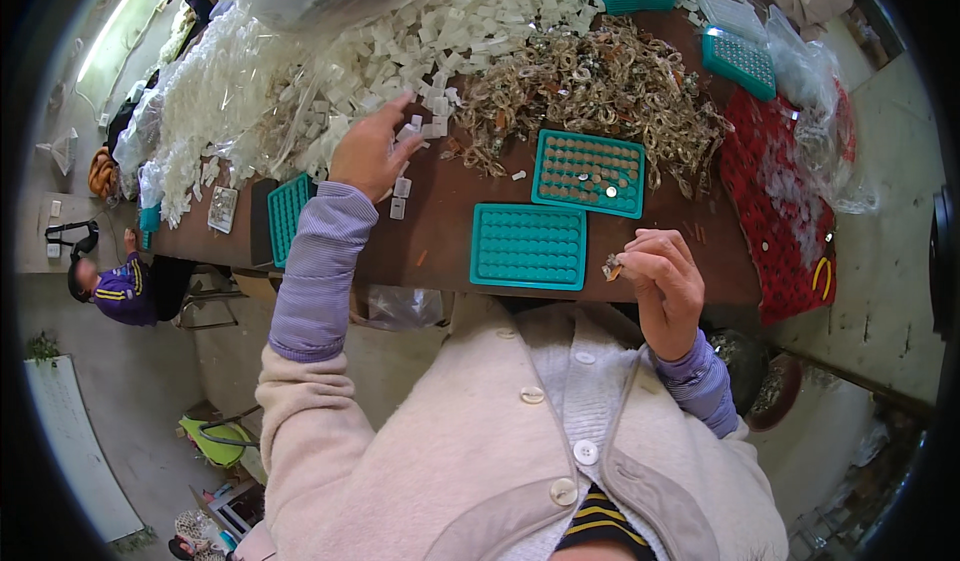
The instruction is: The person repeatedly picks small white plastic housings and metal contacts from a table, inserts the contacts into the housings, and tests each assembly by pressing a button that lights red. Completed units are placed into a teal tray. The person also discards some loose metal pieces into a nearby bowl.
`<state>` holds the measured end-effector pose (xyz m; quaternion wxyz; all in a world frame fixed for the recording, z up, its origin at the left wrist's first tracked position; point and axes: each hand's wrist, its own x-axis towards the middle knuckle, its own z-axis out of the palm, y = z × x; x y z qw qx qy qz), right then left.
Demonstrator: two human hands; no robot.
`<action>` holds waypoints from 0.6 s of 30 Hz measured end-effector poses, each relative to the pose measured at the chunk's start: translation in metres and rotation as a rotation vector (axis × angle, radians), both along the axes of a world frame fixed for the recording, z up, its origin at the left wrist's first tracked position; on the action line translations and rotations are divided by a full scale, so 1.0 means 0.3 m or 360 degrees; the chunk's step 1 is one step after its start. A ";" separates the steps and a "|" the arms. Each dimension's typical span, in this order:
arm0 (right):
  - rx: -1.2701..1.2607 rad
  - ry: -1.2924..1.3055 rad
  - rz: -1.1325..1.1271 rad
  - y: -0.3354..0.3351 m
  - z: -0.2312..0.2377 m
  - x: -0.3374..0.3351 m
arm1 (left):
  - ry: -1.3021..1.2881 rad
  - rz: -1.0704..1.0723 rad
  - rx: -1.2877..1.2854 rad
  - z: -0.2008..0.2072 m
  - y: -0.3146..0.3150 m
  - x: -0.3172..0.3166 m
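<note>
My left hand (372, 153) reaches over the brown table with finger and thumb apart. Its fingertips are at a few small translucent white plastic pieces (434, 129) by the edge of a big heap; whether they touch one I cannot make out. In front of my chest, my right hand (664, 283) pinches a small shiny metallic piece with an orange bit (612, 267). Just left of it lies a green tray with rows of round hollows (528, 247). Behind that is a second green tray (588, 208), holding rows of brownish round parts and a few silvery ones.
Tangled shiny metallic parts (590, 86) are piled behind the trays. The white plastic heap (330, 76) covers the back left. Another green tray (290, 216) stands by my left forearm. At right, yellow-handled pliers (822, 277) rest on red cloth (765, 201). A person in purple (125, 286) sits far left.
</note>
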<state>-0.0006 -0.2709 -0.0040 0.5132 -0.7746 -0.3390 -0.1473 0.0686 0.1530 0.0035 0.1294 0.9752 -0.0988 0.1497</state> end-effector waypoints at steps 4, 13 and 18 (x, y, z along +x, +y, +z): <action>-0.0137 -0.0155 -0.0195 0.060 0.026 -0.006 | 0.0006 0.0230 -0.0266 0.037 -0.017 0.031; -0.0094 -0.0154 -0.0114 0.073 0.053 -0.008 | 0.0077 0.0471 0.0011 -0.018 -0.117 0.194; -0.0059 -0.0218 -0.0068 0.079 0.100 0.043 | -0.0101 0.0356 -0.0130 0.080 -0.089 0.102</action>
